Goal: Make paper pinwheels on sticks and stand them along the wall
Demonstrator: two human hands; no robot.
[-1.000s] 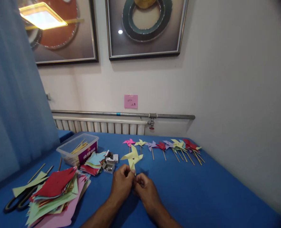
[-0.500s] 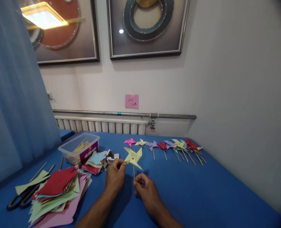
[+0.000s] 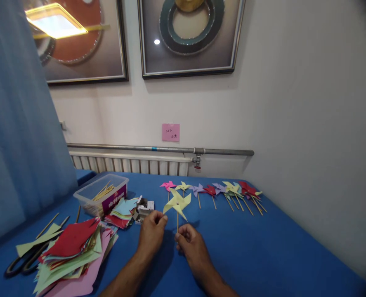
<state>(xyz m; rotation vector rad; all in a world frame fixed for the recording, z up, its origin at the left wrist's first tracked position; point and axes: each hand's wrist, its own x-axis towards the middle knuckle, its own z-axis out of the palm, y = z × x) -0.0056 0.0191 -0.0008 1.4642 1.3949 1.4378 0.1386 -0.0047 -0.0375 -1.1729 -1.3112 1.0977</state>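
Note:
A yellow paper pinwheel (image 3: 177,202) on a thin wooden stick stands upright over the blue table (image 3: 263,247). My right hand (image 3: 189,243) pinches the lower end of the stick. My left hand (image 3: 151,233) hovers just left of the pinwheel with fingers loosely curled, thumb and forefinger near a blade tip, holding nothing that I can see. Behind them lies a row of finished pinwheels (image 3: 213,190) in pink, yellow, purple and red.
A pile of coloured paper squares (image 3: 74,251) lies at the left over black scissors (image 3: 22,262). A clear plastic box (image 3: 100,198) holds sticks. A smaller paper stack (image 3: 122,210) and a small box of pins (image 3: 144,208) sit nearby. A radiator runs along the wall.
My left hand let go of the pinwheel blade and drew back slightly. The pinwheel moved from both hands' pinch to standing upright in my right hand, its blades turned.

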